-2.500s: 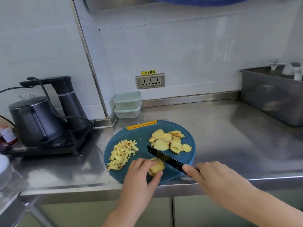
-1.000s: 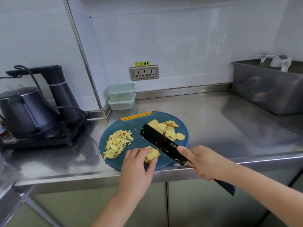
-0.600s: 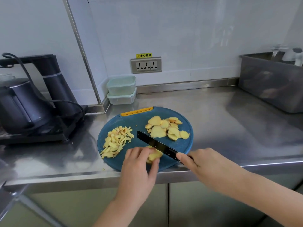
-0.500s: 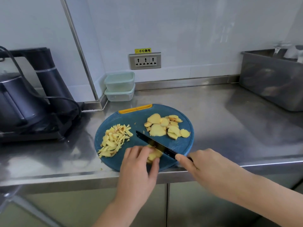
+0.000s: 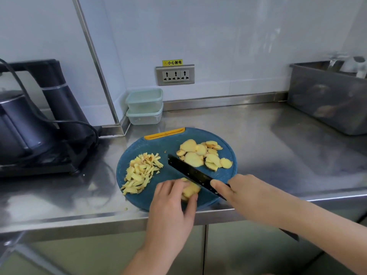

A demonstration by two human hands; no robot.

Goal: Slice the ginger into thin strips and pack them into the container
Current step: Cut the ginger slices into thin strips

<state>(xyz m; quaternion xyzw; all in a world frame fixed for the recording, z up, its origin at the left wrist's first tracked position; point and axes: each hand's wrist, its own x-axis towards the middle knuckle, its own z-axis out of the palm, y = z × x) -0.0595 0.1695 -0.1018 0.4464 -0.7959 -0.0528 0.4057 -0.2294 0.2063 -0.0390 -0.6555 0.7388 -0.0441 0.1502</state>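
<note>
Head view: the step in hand is strip cutting. The left hand (image 5: 170,207) curls over and grips a ginger stack (image 5: 189,190) at the near edge of the cutting board (image 5: 172,143). The right hand (image 5: 244,192) is clamped on the knife (image 5: 190,172), blade against the stack. The next move likely calls for close, parallel cuts clear of the fingertips. Count: 1 strip pile (image 5: 142,173), 1 slice pile (image 5: 202,155), 2 stacked containers (image 5: 144,98) by the wall.

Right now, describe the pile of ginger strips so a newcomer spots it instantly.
Find the round blue cutting board on the steel counter. The strip pile lies on its left half, nearest the black kettle. Unlike the round slices at right, its pieces are thin sticks.
</note>
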